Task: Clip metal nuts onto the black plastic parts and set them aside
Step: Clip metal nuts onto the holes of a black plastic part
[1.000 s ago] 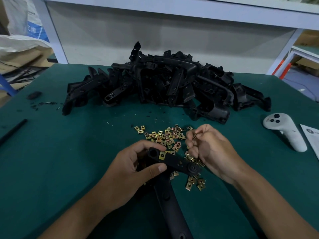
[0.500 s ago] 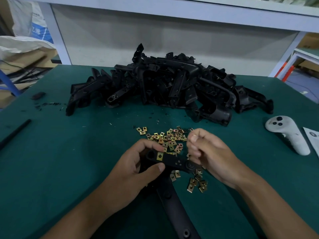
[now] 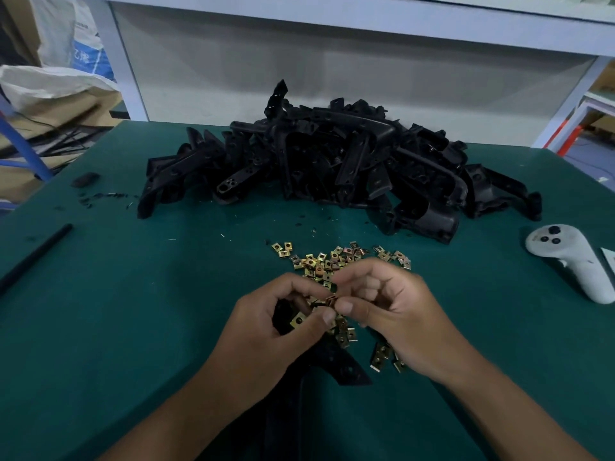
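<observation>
Little can be read here. Beyond the far left corner of the tabletop (image 3: 139, 311), a white sack (image 3: 78, 38) carries a blue printed panel with pale characters on it; they look like Chinese script, but blur and distance keep any of them from being made out. Above that panel runs a thin line of small dark print, also too fine to read. At the right edge of the tabletop, a corner of a white paper sheet (image 3: 608, 257) shows beside the white handheld controller (image 3: 572, 261), with no print visible on it. The controller's face shows only dark buttons, with no lettering or brand mark that can be read.
</observation>
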`<state>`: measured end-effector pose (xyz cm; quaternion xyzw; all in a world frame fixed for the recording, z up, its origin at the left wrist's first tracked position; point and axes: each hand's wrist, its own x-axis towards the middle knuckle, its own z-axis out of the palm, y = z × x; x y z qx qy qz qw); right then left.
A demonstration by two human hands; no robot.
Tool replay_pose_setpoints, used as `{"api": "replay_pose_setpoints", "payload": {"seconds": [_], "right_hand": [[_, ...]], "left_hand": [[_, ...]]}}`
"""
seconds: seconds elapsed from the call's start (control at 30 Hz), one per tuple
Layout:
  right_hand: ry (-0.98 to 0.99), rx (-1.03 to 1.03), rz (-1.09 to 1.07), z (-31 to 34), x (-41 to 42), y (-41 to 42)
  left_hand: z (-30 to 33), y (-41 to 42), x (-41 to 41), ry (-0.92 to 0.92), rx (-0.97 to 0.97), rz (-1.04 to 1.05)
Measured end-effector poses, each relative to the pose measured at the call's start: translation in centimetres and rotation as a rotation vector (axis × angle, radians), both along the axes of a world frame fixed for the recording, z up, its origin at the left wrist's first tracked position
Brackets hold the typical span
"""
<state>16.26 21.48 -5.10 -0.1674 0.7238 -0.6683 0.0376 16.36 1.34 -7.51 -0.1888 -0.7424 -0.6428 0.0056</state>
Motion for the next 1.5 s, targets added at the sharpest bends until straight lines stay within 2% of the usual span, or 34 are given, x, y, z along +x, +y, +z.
{"api": "replay_pose_setpoints", "payload": {"seconds": [0.3,0.4,0.5,0.63,0.77,1.0,1.17,1.33,1.5], "right_hand": [[0.042,0.031,-0.033,0.3,0.2,0.0],[0.063,0.1,-0.026,0.4,0.1,0.3],[0.087,0.207,-0.105,0.8,-0.2,1.5],[0.067,0.16,-0.204,1.0,-0.8,2.6],[0.043,0.225,-0.208,0.3,-0.8,1.9],[-0.028,0.113,-0.21,1.0,-0.4,1.5],[-0.177,-0.017,-0.157,0.9,-0.5,1.4],[-0.252,-0.109,-0.104,1.2,-0.6,1.5],[-0.278,-0.109,-0.065,1.4,-0.4,1.4]], "left_hand": [[0.6,0.1,-0.3,-0.054,0.035,0.043],[0.5,0.0,-0.4,-0.068,0.015,0.048],[0.3,-0.3,-0.7,-0.079,0.022,0.073],[0.3,-0.6,-1.0,-0.113,0.113,0.089],[0.6,-0.3,-0.8,-0.128,0.135,0.058],[0.5,-0.3,-0.7,-0.147,0.15,0.048],[0.0,-0.4,-0.8,-0.193,0.131,-0.005],[0.2,-0.6,-0.8,-0.132,0.122,-0.088],[0.6,-0.4,-0.6,-0.11,0.054,-0.139]]}}
